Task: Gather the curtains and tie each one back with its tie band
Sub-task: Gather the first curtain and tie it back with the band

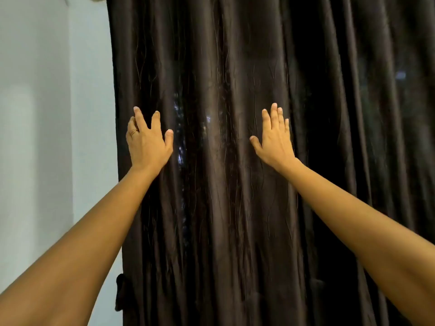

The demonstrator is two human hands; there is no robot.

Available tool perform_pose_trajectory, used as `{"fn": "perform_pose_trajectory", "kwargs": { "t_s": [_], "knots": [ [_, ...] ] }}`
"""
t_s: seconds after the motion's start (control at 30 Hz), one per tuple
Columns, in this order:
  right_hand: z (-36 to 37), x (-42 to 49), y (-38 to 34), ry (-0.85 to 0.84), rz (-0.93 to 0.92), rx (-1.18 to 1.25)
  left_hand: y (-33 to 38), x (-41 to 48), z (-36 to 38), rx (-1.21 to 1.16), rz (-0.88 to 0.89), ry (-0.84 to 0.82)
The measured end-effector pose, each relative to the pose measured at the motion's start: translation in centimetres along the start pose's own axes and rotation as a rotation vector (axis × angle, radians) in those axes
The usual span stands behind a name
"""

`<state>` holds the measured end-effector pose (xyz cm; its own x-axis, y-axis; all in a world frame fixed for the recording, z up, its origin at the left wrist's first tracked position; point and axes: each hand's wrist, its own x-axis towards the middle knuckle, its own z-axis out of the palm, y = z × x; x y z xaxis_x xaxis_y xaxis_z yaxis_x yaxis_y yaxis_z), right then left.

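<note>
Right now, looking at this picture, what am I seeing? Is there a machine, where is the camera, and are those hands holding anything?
No machine: a person works with bare hands. The one picture comes from a camera worn on the person's head, so you see what that person sees. The left hand lies at the left edge of a dark brown curtain, the right hand further along it. Both rest on the cloth with fingers uncurled; neither holds anything. A pale wall shows at the left.

Dark brown curtain (235,184) with thin crinkled vertical lines; pale white wall (47,114); gold ring (134,132)
</note>
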<state>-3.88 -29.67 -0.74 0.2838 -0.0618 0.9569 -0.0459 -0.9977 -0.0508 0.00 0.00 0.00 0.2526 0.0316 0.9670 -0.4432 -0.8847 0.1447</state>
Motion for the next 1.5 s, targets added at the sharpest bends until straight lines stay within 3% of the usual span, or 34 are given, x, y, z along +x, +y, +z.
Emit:
{"fn": "perform_pose_trajectory", "kwargs": {
  "t_s": [0.23,0.47,0.6,0.93,1.13,1.23,1.4,1.5],
  "knots": [
    [1.6,3.5,1.4,0.102,0.200,0.027,-1.8,2.6,2.8,-0.074,-0.133,0.019],
    [2.6,5.9,0.1,-0.020,0.454,0.312,-5.0,3.9,3.0,-0.133,-0.207,-0.009],
    [2.5,7.3,-5.2,-0.088,0.217,0.263,-7.2,4.2,1.6,-0.169,-0.143,-0.025],
    [0.9,10.7,-25.3,-0.216,-0.255,0.496,-10.7,5.8,-1.6,-0.235,-0.231,0.017],
    [-0.6,10.9,-30.0,-0.280,-0.328,0.788,-10.9,5.1,-3.0,-0.208,-0.171,0.073],
    [-0.3,10.2,-27.4,-0.187,-0.250,0.770,-10.7,4.5,-3.5,-0.256,-0.169,0.058],
    [0.4,8.1,-20.6,0.124,0.126,0.264,-9.9,3.2,-3.4,-0.300,-0.082,0.017],
    [0.7,7.6,-16.3,0.019,0.298,0.203,-9.4,2.1,-2.9,-0.312,-0.050,-0.017]
  ]
}}
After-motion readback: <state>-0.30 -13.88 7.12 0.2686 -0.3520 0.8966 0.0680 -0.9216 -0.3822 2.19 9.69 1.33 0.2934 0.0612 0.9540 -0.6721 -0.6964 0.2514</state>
